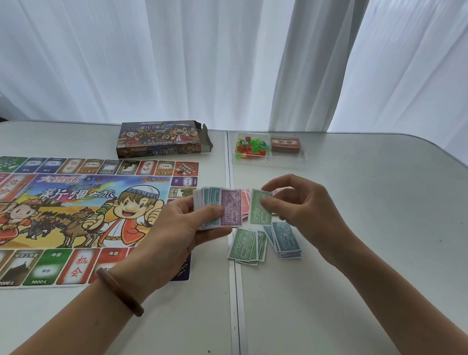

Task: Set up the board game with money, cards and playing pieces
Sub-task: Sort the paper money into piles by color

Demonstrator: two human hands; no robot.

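My left hand (180, 225) grips a fanned stack of play money (215, 205) with a purple 5000 note on top. A single green 500 note (258, 209) is pinched in my right hand (301, 202), just right of the stack. Below on the table lie a pile of green 500 notes (246, 246) and a pile of blue 1000 notes (286, 239). The colourful game board (59, 211) lies flat at the left. A clear tray (271, 163) behind holds small red and green playing pieces (250, 147) and an orange deck of cards (285, 144).
The open game box (163, 141) lies behind the board near the white curtain (215, 50). A seam (235, 291) runs down the middle of the white table. The table's rounded edge curves along the right side.
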